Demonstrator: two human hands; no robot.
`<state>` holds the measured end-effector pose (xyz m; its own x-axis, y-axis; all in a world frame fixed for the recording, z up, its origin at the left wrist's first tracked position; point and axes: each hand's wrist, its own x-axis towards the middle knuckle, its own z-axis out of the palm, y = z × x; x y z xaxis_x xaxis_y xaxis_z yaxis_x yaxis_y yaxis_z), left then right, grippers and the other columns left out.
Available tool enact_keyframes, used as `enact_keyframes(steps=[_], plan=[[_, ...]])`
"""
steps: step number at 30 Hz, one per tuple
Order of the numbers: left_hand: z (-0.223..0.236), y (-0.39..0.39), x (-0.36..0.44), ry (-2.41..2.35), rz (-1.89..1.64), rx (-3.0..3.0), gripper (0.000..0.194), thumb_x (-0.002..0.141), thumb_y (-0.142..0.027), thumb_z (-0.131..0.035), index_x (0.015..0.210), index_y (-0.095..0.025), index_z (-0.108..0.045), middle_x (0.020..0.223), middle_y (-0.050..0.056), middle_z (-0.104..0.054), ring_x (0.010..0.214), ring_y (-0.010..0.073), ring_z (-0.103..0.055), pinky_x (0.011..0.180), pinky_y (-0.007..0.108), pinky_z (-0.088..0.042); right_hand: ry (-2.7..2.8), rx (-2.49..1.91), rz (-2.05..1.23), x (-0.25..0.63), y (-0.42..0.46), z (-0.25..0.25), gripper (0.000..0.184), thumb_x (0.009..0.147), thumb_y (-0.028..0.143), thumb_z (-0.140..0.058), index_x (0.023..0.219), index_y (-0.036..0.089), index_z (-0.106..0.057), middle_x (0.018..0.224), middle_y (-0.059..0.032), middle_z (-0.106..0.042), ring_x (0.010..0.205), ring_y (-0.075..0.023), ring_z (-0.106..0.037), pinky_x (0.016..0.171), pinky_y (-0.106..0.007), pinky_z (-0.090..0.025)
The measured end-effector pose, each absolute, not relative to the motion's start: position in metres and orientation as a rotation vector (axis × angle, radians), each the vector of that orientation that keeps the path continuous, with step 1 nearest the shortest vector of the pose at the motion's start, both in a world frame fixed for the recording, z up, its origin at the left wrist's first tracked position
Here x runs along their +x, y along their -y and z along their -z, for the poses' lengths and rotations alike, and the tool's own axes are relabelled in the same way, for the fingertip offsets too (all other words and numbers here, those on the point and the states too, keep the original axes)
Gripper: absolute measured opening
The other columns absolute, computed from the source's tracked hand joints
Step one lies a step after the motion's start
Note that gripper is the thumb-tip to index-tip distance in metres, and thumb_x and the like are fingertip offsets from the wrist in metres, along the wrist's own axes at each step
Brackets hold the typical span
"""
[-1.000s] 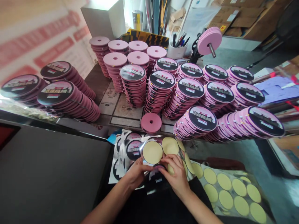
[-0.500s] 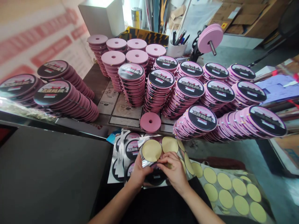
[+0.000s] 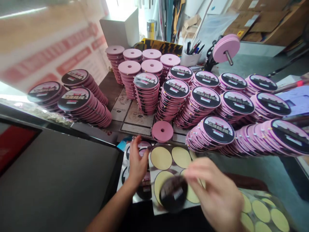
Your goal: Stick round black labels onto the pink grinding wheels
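My right hand [image 3: 214,193] is blurred by motion and pinches a round black sticker [image 3: 173,193] lifted off the sticker sheet [image 3: 166,161], which shows yellow backing circles where stickers are gone. My left hand [image 3: 137,162] lies on the sheet's left part with fingers spread, pressing it down. A single bare pink disc [image 3: 162,131] lies flat just beyond the sheet.
Stacks of labelled pink discs [image 3: 205,100] fill the table behind, with unlabelled stacks [image 3: 130,69] further back and leaning rows at left [image 3: 79,103] and right [image 3: 265,135]. A used backing sheet [image 3: 265,212] lies at lower right. A dark panel [image 3: 53,180] is at left.
Both hands were peeling a sticker together at the sheet. Now my right hand has pulled the sticker free and moved right and nearer, while my left hand has shifted up and flattened on the sheet.
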<state>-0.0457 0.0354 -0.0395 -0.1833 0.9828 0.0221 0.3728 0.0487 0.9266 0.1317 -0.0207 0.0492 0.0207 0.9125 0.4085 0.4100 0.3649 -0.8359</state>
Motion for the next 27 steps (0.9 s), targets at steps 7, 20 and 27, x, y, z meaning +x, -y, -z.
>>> enact_keyframes(steps=[7,20,27], plan=[[0.027,-0.099,-0.034,-1.642,-0.893,1.912,0.037,0.078,-0.014,-0.043,0.111,-0.017,-0.060,0.125,0.013,-0.048,0.119,0.0288,-0.039,0.101,0.047,-0.031,0.367,-1.226,-1.099,0.099,-0.073,0.022,0.027,0.048,0.029,-0.076,0.067,0.018,-0.061,0.062,0.0040,-0.061,0.057,-0.0101,-0.053,0.058,-0.024,-0.042],[-0.018,-0.040,-0.039,-0.864,-0.893,0.501,0.061,0.068,-0.015,-0.062,0.125,-0.032,-0.044,0.118,0.003,-0.057,0.080,0.0161,-0.062,0.067,0.032,-0.054,0.501,-1.236,-1.294,0.112,-0.045,-0.015,0.024,0.050,0.027,-0.079,0.066,0.017,-0.065,0.053,0.0040,-0.058,0.043,-0.0052,-0.043,0.041,-0.017,-0.031],[-0.018,-0.032,-0.044,-0.736,-0.852,0.392,0.068,0.059,-0.002,-0.055,0.120,-0.031,-0.053,0.117,0.003,-0.057,0.088,0.0194,-0.060,0.072,0.036,-0.055,0.667,-1.290,-1.352,0.125,-0.042,-0.014,0.024,0.050,0.028,-0.081,0.066,0.016,-0.067,0.057,0.0018,-0.061,0.045,-0.0067,-0.047,0.040,-0.018,-0.036]])
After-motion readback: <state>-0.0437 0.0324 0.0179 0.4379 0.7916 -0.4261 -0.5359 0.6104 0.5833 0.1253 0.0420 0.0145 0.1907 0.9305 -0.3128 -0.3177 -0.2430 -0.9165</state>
